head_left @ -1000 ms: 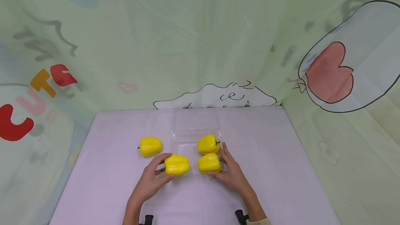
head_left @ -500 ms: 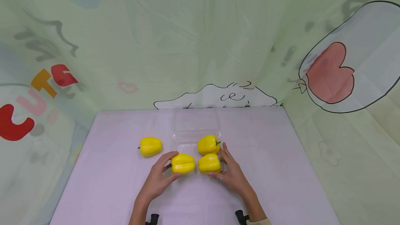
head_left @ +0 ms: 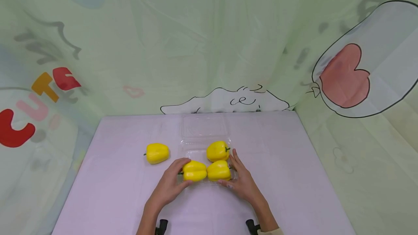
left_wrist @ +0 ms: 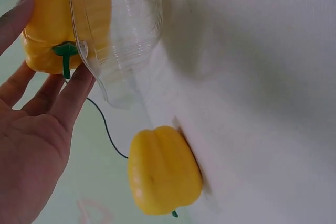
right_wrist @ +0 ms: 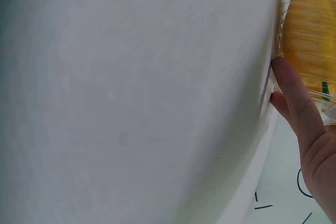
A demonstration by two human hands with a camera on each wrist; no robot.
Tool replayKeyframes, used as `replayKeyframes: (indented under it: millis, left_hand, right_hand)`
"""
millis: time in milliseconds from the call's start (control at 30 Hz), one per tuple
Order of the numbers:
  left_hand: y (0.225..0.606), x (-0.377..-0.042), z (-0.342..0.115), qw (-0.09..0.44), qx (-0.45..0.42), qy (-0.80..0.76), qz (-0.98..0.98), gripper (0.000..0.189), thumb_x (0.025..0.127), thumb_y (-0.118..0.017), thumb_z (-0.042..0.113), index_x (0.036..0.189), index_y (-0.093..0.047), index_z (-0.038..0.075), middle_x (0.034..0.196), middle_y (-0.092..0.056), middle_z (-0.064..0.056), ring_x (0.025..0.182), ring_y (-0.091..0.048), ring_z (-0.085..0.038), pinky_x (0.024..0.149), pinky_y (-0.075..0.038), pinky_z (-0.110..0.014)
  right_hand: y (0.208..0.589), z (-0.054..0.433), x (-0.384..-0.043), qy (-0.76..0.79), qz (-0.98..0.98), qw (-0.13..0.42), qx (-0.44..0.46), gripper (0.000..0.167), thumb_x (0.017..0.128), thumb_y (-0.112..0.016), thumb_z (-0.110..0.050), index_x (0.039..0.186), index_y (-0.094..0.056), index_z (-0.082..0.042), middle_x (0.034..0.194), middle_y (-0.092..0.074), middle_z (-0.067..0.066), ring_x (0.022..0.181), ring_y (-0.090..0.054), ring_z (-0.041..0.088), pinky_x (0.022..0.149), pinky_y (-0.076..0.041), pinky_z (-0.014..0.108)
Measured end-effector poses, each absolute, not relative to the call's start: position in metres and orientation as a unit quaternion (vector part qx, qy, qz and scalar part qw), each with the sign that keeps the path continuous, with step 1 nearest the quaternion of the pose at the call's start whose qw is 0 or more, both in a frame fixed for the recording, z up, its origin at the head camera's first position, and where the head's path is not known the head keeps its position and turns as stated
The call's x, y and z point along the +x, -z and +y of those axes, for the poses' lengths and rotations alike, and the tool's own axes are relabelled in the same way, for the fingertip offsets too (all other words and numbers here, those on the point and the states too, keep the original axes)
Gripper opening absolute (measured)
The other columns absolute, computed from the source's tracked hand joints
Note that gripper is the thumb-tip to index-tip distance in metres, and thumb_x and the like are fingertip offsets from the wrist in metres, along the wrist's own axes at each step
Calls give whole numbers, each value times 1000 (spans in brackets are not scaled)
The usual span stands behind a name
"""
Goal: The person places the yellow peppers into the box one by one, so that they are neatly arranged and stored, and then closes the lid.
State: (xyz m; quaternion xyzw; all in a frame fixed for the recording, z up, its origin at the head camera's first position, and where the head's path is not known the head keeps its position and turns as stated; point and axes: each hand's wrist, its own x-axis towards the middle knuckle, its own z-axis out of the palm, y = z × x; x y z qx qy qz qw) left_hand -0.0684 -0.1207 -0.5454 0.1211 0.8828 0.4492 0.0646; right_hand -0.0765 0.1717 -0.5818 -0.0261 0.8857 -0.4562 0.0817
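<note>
My left hand (head_left: 168, 182) holds a yellow bell pepper (head_left: 194, 170) between thumb and fingers. In the left wrist view this pepper (left_wrist: 50, 30) has its green stem towards the palm, and part of it shows through the container's wall. The clear plastic clamshell container (head_left: 192, 154) lies with its lid (head_left: 204, 126) folded back. Two more bell peppers sit in its right half, one at the back (head_left: 217, 151) and one in front (head_left: 218, 170). Around the front right corner my right hand (head_left: 243, 184) grips the container; in the right wrist view its fingers (right_wrist: 299, 103) lie outside the ribbed wall.
Another yellow bell pepper (head_left: 157, 153) lies on the table left of the container, stem pointing left. A pale lilac cloth (head_left: 277, 177) covers the table. Printed green curtains (head_left: 156, 46) rise along the back and both sides.
My left hand has moved right with its bell pepper, bringing it over the container's front left and up against the front right pepper. My right hand has stayed in place.
</note>
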Motion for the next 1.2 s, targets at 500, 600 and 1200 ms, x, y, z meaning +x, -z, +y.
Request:
replayKeyframes:
  millis: [500,600,1200]
  left_hand:
    - [542,-74,-115,72,129,-374,916,69,87,-88,20,148,-58,10,155,-55,-5,144,-55,-26,122,-48,-47]
    - [541,-76,-114,76,132,-365,918,68,87,-88,21,148,-58,9,155,-55,-6,145,-54,-28,122,-47,-49]
    - [516,-77,-105,128,143,-271,943,68,92,-82,15,151,-54,-3,160,-54,-18,147,-53,-38,123,-45,-54]
  right_hand:
    - [581,169,-76,456,886,71,-28,112,76,-96,-35,166,-34,-11,181,-13,9,147,-54,41,119,-47,54]
    - [581,169,-76,456,887,76,-23,112,77,-96,-36,167,-33,-12,181,-12,7,146,-55,40,119,-47,54]
    - [581,170,-76,454,886,91,-17,113,77,-95,-36,168,-31,-15,181,-10,2,146,-55,37,120,-47,52]
